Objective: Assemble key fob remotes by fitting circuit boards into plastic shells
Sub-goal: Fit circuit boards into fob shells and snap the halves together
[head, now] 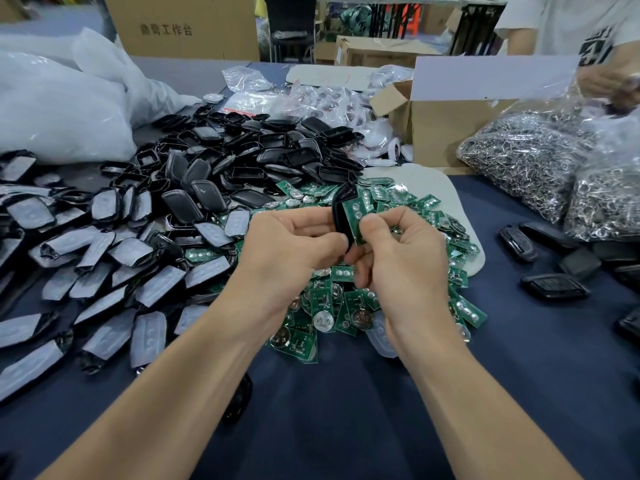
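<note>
Two hands work: left hand (291,240) grips a black shell (341,204), right hand (403,252) pinches a green circuit board (354,213); far carton (214,15) reads "工作台".

Green circuit board (354,216) against black shell (341,206)

We observe the left hand (294,237) gripping a black plastic shell (341,211) while the right hand (398,247) pinches a green rectangular circuit board (355,216) against it.
</note>
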Motion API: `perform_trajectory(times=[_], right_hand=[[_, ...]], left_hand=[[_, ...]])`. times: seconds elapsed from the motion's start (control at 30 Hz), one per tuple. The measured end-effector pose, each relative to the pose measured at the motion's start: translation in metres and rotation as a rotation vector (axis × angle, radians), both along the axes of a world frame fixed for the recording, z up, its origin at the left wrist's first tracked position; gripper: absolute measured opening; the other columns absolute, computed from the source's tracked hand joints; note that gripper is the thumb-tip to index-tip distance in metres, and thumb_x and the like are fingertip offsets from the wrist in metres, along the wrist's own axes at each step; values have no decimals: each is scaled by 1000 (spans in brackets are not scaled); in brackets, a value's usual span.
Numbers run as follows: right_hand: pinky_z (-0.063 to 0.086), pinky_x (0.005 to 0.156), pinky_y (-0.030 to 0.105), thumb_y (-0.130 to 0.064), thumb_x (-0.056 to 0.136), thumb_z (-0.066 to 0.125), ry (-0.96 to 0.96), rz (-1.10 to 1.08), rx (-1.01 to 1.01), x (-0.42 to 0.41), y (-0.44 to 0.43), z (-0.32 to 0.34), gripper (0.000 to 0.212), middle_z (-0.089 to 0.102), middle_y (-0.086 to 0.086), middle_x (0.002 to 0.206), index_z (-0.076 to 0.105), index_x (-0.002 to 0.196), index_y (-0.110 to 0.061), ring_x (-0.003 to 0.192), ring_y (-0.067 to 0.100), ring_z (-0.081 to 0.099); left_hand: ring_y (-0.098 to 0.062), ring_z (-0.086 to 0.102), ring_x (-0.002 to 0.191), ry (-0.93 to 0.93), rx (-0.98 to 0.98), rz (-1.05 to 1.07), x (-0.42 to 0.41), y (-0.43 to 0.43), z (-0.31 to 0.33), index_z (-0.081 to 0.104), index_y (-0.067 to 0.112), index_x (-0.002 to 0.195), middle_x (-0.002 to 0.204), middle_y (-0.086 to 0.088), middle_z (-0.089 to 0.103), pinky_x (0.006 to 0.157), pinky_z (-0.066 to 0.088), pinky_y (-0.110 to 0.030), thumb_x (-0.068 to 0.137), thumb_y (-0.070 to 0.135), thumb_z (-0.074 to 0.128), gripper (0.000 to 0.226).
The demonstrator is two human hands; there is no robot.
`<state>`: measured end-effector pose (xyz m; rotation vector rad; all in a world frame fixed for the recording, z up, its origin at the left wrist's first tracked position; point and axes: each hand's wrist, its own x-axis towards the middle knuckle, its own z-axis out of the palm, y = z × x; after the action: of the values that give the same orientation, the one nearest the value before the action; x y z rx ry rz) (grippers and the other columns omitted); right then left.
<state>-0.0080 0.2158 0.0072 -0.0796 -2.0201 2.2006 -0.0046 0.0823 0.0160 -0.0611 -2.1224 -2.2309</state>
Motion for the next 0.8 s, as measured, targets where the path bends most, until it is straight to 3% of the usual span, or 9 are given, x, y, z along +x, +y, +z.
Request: perform_trajectory(times=[0.2,0.33,0.5,0.6,0.73,0.8], right_hand=[[34,38,24,-6,98,61,30,70,-39,-1,3,4,24,62,10,52,59,76,-13,37,15,41],[35,40,24,-5,98,61,28,61,-46,-1,2,2,27,59,7,49,60,73,-15,38,14,42],[35,44,30,-15,96,63,26,-2,67,-2,2,-1,26,64,7,53,60,72,-22,42,17,43],[35,47,30,-21,93,65,12,-29,99,-2,1,-1,26,66,5,54,60,68,-25,40,15,44],[36,44,27,-21,91,66,4,4,116,0,1,2,25,66,7,53,60,67,-25,38,13,46],[37,43,25,-18,92,66,3,53,120,1,1,3,26,66,9,52,59,67,-22,37,14,47]], left_hand=[[-17,76,81,-48,20,6,-2,0,-3,84,19,96,92,-6,81,75,63,-27,88,-3,74,26],[-24,79,89,-63,13,16,-3,2,-5,82,16,103,96,-6,81,87,64,-40,89,-1,74,23],[-23,79,84,-64,32,0,-3,2,-4,81,9,107,97,-9,81,81,64,-33,89,-4,71,24],[-21,79,83,-43,22,46,-2,3,-3,85,15,96,91,-6,81,74,62,-25,88,1,74,20],[-24,79,76,-15,42,123,-1,5,-2,85,22,79,80,-7,80,67,62,-25,93,24,75,17],[-21,76,69,30,-31,193,-2,5,-4,85,25,74,74,-7,79,65,62,-27,90,26,78,17]])
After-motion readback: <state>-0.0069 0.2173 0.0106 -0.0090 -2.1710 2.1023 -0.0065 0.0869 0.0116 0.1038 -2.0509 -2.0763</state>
